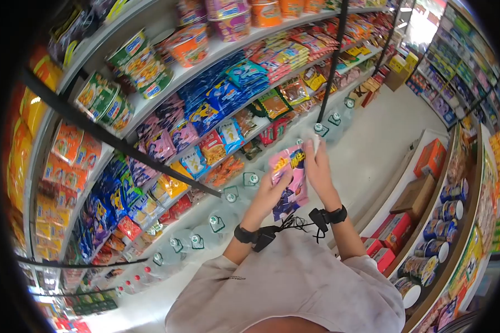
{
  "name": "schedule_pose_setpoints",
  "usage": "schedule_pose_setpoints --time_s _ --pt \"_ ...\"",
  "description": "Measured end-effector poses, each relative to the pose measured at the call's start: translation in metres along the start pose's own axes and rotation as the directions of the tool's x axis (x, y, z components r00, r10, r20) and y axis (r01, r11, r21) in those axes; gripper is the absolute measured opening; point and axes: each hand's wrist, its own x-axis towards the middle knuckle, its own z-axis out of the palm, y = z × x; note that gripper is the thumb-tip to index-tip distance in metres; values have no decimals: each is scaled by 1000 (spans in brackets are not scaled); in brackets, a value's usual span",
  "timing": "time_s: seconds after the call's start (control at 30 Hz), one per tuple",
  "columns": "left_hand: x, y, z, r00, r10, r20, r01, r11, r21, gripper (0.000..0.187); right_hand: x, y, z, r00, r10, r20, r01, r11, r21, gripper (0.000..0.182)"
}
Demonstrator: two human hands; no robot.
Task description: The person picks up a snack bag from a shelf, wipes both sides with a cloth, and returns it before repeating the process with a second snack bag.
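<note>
A pink and purple snack bag point(297, 186) with yellow lettering is held up in front of my chest. My left hand point(273, 191) grips its left side, the thumb lying across the front. Along the bag's right edge is my right hand point(319, 169), fingers pointing up and close together. A small white patch point(316, 140), perhaps cloth or tissue, shows at those fingertips; what it is I cannot make out. Both wrists wear black straps with dark cords between them. Beyond the hands, large clear bottles point(244, 191) with green labels stand on the floor.
Curved shelves to the left hold bagged snacks point(222, 94) and instant noodle tubs point(141, 64). Dark shelf posts point(333, 61) rise in front of them. To the right, a low shelf carries cans point(447, 211) and red boxes point(391, 230). A pale floor aisle point(378, 139) runs between.
</note>
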Motion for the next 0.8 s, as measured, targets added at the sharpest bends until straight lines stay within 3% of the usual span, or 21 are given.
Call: schedule_pose_setpoints --time_s 0.03,0.1,0.13,0.2,0.23,0.37,0.5,0.6,0.7,0.8 --pt "4 4 12 998 -53 -46 49 995 -85 35 0 -1 -11 997 24 -73 -22 999 30 41" --pt "12 8 37 976 -173 -131 134 956 -262 42 -9 -34 -25 982 -97 -162 100 995 14 45" --pt "14 6 47 955 -244 -169 173 920 -351 46 -18 -35 -29 988 -115 -107 110 993 -52 47" --pt "21 1 57 973 -208 -99 159 918 -364 52 -31 -34 -38 990 -139 8 138 974 -178 50" --pt "23 1 60 975 -212 -63 170 900 -403 53 -34 -33 -45 995 -96 14 97 986 -132 53" --pt "38 10 81 981 -194 -16 156 829 -537 55 -49 -29 -65 991 -129 -16 120 953 -280 53" --pt "50 24 83 989 -145 -21 110 829 -548 59 -61 -31 -81 991 -133 36 137 972 -193 49" --pt "47 23 90 989 -148 -27 106 810 -577 56 -42 -34 -100 989 143 45 -149 973 175 45" --pt "38 22 100 983 -168 70 178 803 -568 54 -26 -42 -96 942 -247 -227 243 969 -44 44" --pt "37 6 91 984 -176 35 164 805 -570 49 -33 -65 -71 932 -352 83 350 821 -451 48"
